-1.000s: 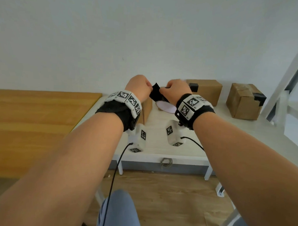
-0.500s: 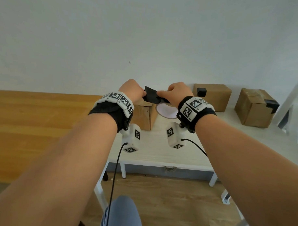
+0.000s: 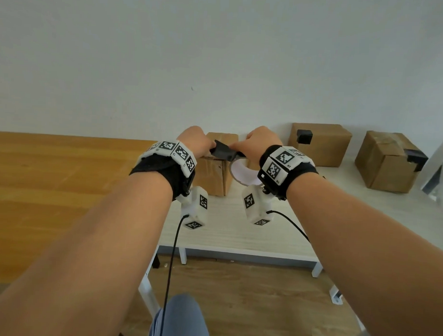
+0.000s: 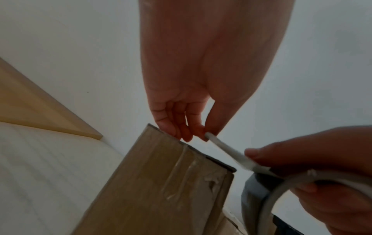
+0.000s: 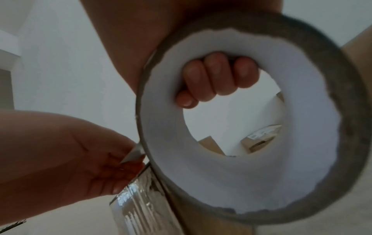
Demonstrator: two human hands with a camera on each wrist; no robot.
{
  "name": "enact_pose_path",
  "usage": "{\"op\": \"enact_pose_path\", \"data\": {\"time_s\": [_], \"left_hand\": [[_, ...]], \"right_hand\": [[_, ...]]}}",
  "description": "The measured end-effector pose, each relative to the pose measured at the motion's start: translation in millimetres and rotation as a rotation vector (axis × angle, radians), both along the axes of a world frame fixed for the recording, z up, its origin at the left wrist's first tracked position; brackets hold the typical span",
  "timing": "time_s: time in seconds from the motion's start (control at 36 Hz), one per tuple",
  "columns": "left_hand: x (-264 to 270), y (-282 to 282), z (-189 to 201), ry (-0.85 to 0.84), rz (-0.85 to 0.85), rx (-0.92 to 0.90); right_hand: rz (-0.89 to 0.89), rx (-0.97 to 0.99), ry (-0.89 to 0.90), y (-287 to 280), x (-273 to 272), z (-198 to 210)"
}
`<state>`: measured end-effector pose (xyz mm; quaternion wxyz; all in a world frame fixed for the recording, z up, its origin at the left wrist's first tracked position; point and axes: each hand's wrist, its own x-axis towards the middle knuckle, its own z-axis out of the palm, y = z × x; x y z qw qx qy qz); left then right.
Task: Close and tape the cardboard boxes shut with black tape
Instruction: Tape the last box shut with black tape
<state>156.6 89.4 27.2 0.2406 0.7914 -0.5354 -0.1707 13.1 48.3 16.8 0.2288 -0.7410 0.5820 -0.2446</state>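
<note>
Both hands are raised over the white desk [image 3: 238, 233], directly above the nearest cardboard box [image 3: 215, 175], which stands toward 12 o'clock from the person and carries a shiny clear strip down its near side. The left hand [image 3: 195, 141] pinches the free end of the black tape strip [image 3: 223, 151] between thumb and curled fingers [image 4: 193, 125], with the fingertips at the box's top edge. The right hand [image 3: 260, 144] grips the tape roll [image 5: 241, 111]: its fingers [image 5: 217, 76] are curled through the white core, and the thumb presses on the outer winding. The short strip runs taut from the roll at 3 o'clock to the left hand at 9 o'clock, just above the box top. Two more cardboard boxes sit against the wall toward 1 and 2 o'clock: the middle box [image 3: 321, 143] has a black patch at its top left corner, and the far box [image 3: 389, 161] has black tape over its right edge. A wooden surface [image 3: 64, 187] adjoins the desk at 9 o'clock.
</note>
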Motion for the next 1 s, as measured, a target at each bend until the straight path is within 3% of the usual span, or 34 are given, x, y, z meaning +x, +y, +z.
{"op": "enact_pose_path", "data": {"time_s": [0.67,1.0], "left_hand": [[2,-3,-12,0.055,0.049,-0.114],[-2,0,-10,-0.007,0.065,-0.107]], "right_hand": [[-0.012,0.042,0.041,5,-7,-4],[-0.017,0.052,0.082,8,-9,-8]]}}
